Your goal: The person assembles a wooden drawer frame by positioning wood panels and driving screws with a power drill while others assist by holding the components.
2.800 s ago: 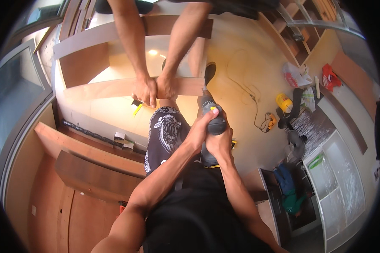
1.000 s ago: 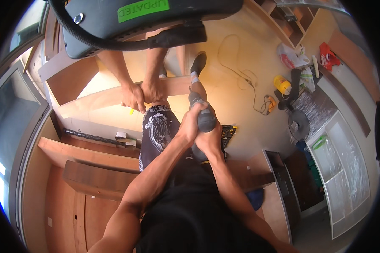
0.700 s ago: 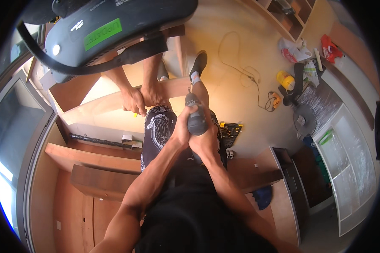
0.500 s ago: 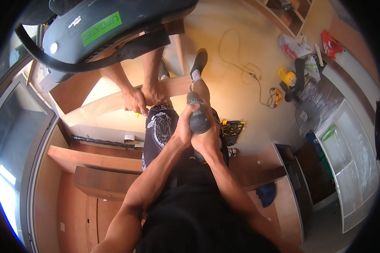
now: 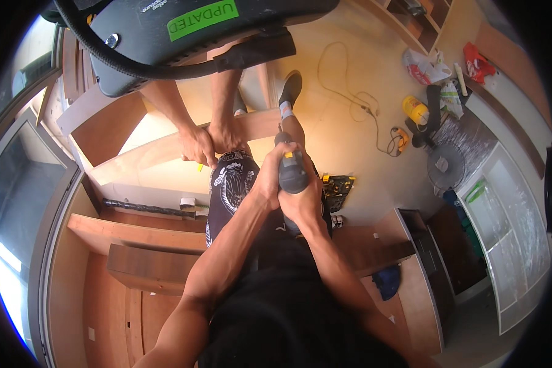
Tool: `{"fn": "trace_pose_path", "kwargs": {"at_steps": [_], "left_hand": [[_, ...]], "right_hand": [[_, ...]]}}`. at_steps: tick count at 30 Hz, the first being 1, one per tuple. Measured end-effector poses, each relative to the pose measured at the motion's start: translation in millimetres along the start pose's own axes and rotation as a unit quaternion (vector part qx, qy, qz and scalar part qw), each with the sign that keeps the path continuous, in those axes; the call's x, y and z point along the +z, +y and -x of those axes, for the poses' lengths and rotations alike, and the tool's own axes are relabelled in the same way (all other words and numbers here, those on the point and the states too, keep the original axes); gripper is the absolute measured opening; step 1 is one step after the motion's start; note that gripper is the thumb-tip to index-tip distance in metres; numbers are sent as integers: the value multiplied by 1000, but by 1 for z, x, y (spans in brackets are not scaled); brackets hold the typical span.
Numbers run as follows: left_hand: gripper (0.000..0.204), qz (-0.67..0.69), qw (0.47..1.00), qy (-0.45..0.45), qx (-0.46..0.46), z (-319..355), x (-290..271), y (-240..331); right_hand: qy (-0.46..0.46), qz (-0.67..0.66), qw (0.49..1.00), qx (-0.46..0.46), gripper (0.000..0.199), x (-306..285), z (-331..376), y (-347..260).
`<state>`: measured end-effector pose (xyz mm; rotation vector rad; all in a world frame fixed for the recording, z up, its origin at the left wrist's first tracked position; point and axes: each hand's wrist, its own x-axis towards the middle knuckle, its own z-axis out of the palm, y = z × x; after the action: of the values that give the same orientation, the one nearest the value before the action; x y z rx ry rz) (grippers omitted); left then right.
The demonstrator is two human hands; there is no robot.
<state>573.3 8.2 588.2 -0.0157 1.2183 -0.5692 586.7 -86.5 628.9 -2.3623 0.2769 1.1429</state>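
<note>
Since 0.5 s ago the dark headset of the co-worker (image 5: 184, 37) has swung further across the top. That person's 2 hands (image 5: 211, 141) press the pale board (image 5: 165, 150) steady. Driving seems underway; next needs firm straight pressure. Both hands, left (image 5: 268, 179) and right (image 5: 306, 202), are closed round the drill (image 5: 291, 172), just right of the board.

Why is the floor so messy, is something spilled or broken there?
Nothing looks spilled or broken. A loose pale cord snakes over the tan floor, and crumpled red-and-white bags lie by a yellow canister. Both hands grip a grey power drill.
</note>
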Motion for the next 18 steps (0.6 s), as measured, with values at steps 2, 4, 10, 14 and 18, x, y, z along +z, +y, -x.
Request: {"fn": "trace_pose_path", "kwargs": {"at_steps": [2, 4, 10, 14, 18], "left_hand": [[30, 4, 1000, 1, -6, -4, -3, -2], [30, 10, 1000, -10, 11, -11, -4, -7], [31, 20, 1000, -5, 16, -10, -2, -6], [33, 31, 999, -2, 15, -9, -6, -4], [35, 28, 999, 7, 21, -7, 1, -3]], "right_hand": [[3, 3, 1000, -6, 77, 1, -1, 0], [15, 2, 999, -45, 78, 0, -3, 6], [-5, -8, 1000, 1, 82, -3, -5, 1], [-6, 9, 1000, -23, 83, -4, -5, -2], [-17, 1, 1000, -15, 85, -5, -6, -2]]}}
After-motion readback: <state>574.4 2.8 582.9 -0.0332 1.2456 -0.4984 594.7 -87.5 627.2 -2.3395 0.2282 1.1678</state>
